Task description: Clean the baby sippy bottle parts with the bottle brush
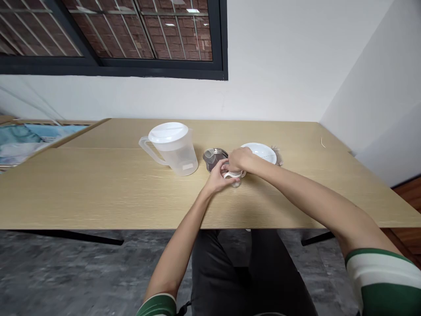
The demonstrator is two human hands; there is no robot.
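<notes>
My left hand (218, 177) is closed around the side of a small white-rimmed cup (234, 175) with a little handle, near the middle of the table. Over the cup's mouth, my right hand (240, 159) has its fingers bent downward and closed; whatever is in them is hidden. Just left and behind stands a shiny metal pot (214, 159), partly covered by my left fingers. A white oval dish (263, 151) lies behind my right wrist, with a greyish bristly thing (279, 156) at its right edge.
A translucent plastic pitcher (176, 149) with a white lid stands left of the pot, its handle pointing left. A thin pale strip (322, 142) lies at the right rear of the wooden table (108, 188). Behind the table are a white wall and a barred window (148, 30).
</notes>
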